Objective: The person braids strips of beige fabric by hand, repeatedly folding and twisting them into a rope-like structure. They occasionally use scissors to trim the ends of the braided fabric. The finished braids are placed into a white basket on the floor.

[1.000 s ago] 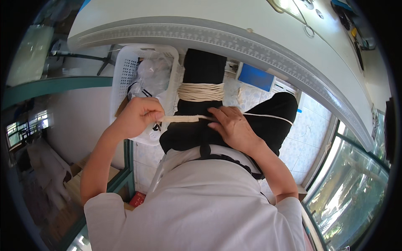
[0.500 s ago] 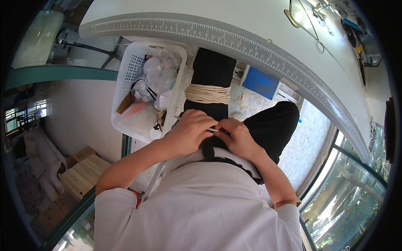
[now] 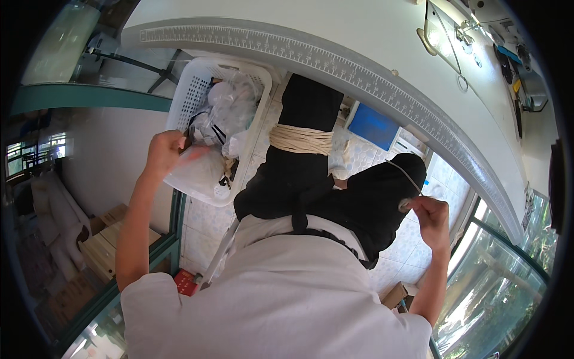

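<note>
My left hand (image 3: 162,154) is raised at the left side of a white plastic basket (image 3: 259,119), fingers curled closed; what they hold, if anything, is hidden. Out to the right, above my right knee, my right hand (image 3: 431,219) pinches a thin pale cord (image 3: 408,172). The cord's free end curves up over the black trousers (image 3: 281,179). A small pale blurred bit (image 3: 404,205) shows at the fingertips, its kind unclear. Several turns of beige cord (image 3: 301,139) are wrapped round my left trouser leg near the knee.
In the basket lie clear plastic bags (image 3: 230,107). A white table with a grey ruler-marked edge (image 3: 335,60) curves across the front. Beneath it stands a blue box (image 3: 373,125). Glass panels with green frames (image 3: 89,99) flank me, and tools (image 3: 514,78) lie at the far right.
My hands were together over my lap with a pale cord between the fingers. They have parted widely, the left toward the basket, the right out past the right knee with a cord.
</note>
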Motion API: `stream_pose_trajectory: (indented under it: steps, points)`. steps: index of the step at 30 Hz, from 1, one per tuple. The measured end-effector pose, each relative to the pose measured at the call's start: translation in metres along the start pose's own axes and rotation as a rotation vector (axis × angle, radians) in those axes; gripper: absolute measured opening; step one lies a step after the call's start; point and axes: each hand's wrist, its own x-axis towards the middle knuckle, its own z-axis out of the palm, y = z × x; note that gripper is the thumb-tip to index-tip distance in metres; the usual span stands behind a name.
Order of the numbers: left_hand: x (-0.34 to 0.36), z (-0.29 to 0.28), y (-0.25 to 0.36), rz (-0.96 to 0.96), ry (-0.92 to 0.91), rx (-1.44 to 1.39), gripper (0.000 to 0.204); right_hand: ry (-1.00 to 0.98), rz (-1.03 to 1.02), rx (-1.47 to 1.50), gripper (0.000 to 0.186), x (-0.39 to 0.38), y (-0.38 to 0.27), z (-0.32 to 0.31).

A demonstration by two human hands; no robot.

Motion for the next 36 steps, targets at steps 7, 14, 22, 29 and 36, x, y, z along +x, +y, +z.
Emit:
stream_pose_trajectory:
  steps: [7,14,22,29,36]
  points:
    - [0.007,0.04,0.235,0.309,-0.301,-0.793,0.034,-0.279,-0.335,-0.203,0.002,0.05,-0.129,0.038]
    - [0.008,-0.008,0.167,0.137,-0.144,-0.511,0.009,-0.173,-0.299,-0.091,0.005,0.057,-0.146,-0.004]
    - [0.04,-0.018,-0.028,-0.148,0.439,0.065,0.026,-0.091,-0.261,0.043,0.015,0.09,-0.117,0.082]
    - [0.055,-0.022,0.041,0.173,0.498,0.198,0.021,0.284,-0.624,-0.306,0.024,0.117,-0.18,0.04]
    - [0.131,-0.067,0.203,0.618,0.651,-0.046,0.005,0.862,-0.329,-1.022,0.017,0.199,-0.149,-0.031]
